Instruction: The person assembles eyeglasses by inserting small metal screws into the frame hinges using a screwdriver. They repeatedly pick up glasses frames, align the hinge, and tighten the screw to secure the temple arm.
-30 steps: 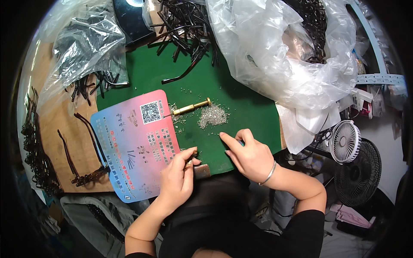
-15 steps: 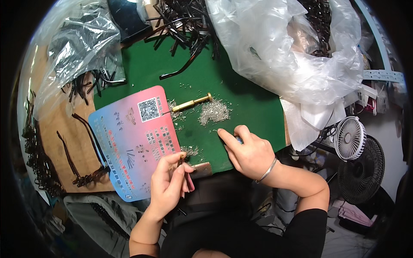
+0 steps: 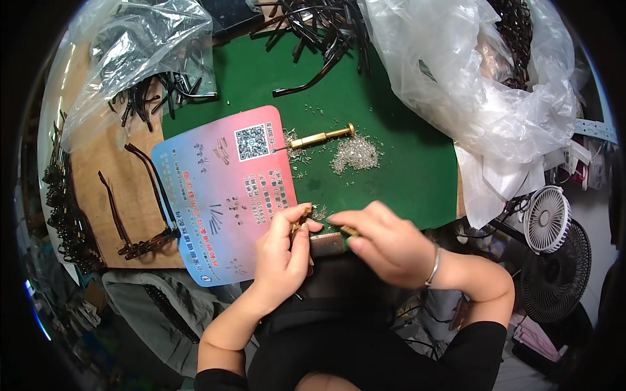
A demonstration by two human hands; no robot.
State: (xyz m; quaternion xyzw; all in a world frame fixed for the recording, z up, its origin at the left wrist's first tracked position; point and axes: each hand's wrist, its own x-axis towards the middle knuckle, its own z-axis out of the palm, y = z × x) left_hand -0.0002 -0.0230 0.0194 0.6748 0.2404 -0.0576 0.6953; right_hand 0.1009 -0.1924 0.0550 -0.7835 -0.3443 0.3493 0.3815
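My left hand [image 3: 282, 253] is closed at the near edge of the green mat [image 3: 391, 189], beside a pink and blue printed sheet [image 3: 225, 189]. Pinched in its fingertips is a small brown eyeglass part [image 3: 302, 220], mostly covered by the fingers. Just to the right, my right hand [image 3: 394, 246] is blurred and closed round a small brass-coloured tool [image 3: 350, 231], whose short end shows by the thumb. Beyond the hands lies a heap of tiny silver screws [image 3: 355, 156]. A brass screwdriver [image 3: 323, 137] rests between that heap and the sheet.
Dark eyeglass temples [image 3: 326, 29] pile up at the far side. A clear plastic bag [image 3: 147, 49] lies far left, and a big one [image 3: 443, 85] far right. Assembled frames [image 3: 147, 244] sit at left on the wooden table [image 3: 91, 146]. Small fans [image 3: 546, 218] stand at right.
My right hand has come from beside the screw heap toward my left hand, the brass-coloured tool end now showing. My left hand keeps its pinch. The whole view has shifted slightly.
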